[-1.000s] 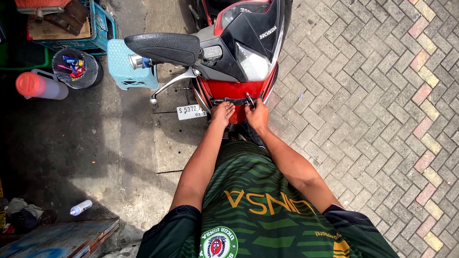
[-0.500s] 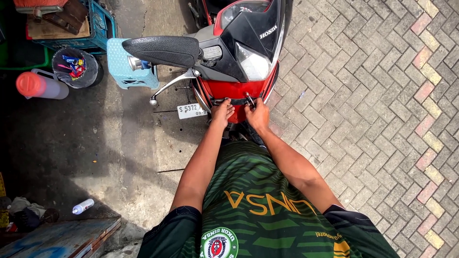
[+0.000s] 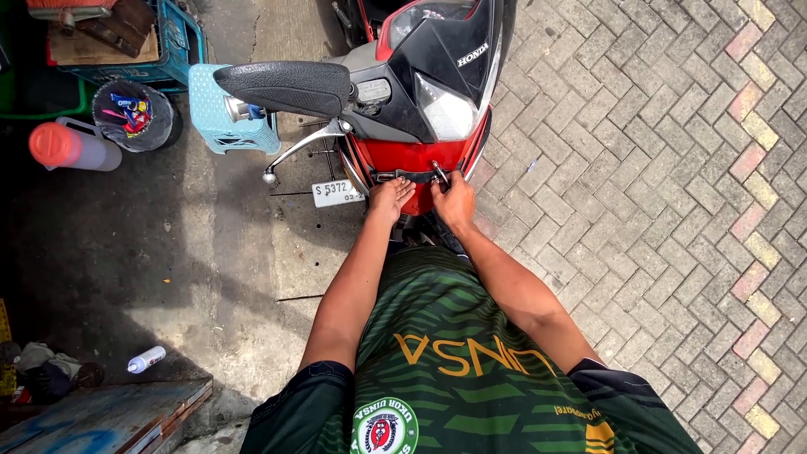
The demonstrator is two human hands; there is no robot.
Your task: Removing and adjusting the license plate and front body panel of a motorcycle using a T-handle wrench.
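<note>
Hands meet at the front of a red and black motorcycle (image 3: 420, 92) with a glossy plastic fairing, seen from the head camera looking straight down past a dark green striped jersey. The left hand (image 3: 389, 200) rests flat against the red lower front panel (image 3: 403, 160), fingers spread and loose, gripping nothing. The right hand (image 3: 454, 202) sits just beside it, fingers curled in around a small silvery metal tool or fastener (image 3: 440, 171) at the panel's lower edge; whether it truly pinches that piece I cannot tell, since the fingertips hide the contact. Both forearms run up from the bottom of the view and converge on the panel.

Above the hands, the black padded seat-like grip cover (image 3: 286, 84) juts left, with a chrome lever (image 3: 303, 147) curving below it. A white number plate (image 3: 336, 192) hangs just left of the left hand.

To the left on the dark concrete stand a pale blue plastic stool (image 3: 214, 118), a round black bucket of mixed small tools (image 3: 130, 113), and a grey jug with an orange cap (image 3: 71, 147) lying on its side. Lower left lie a small white bottle (image 3: 145, 360) and a worn blue wooden board (image 3: 101, 416). Grey herringbone paving bricks (image 3: 656, 210) cover the right side.
</note>
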